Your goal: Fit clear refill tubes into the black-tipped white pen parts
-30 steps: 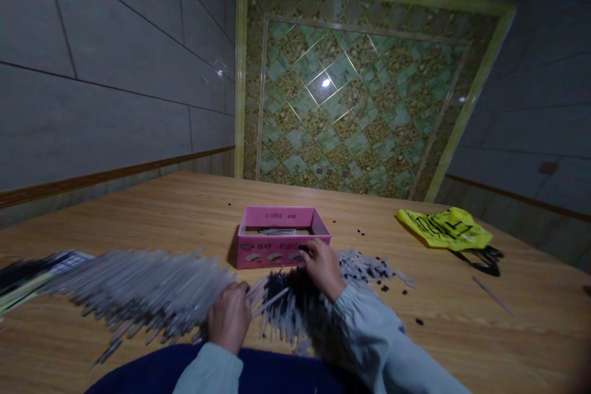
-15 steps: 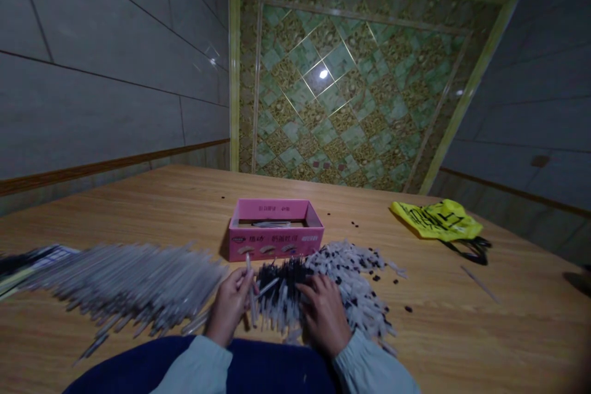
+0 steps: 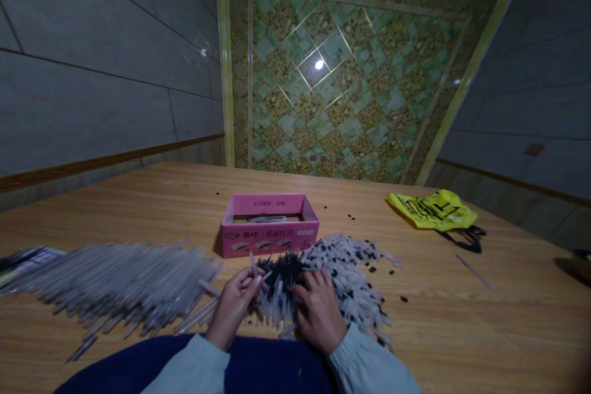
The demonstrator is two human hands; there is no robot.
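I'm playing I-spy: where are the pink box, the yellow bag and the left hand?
pink box point(image 3: 270, 241): head view, front wall.
yellow bag point(image 3: 431, 210): head view, its middle.
left hand point(image 3: 234, 305): head view, its back.

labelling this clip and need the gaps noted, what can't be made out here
Head view only:
pink box: near wall hides most of its inside; print too small.
right hand: its back hides whether it grips anything in the black-tipped pile.
thin tube pinched by left hand: ends blurred.
dark object: cut off by the right edge.
yellow bag: lettering too small.
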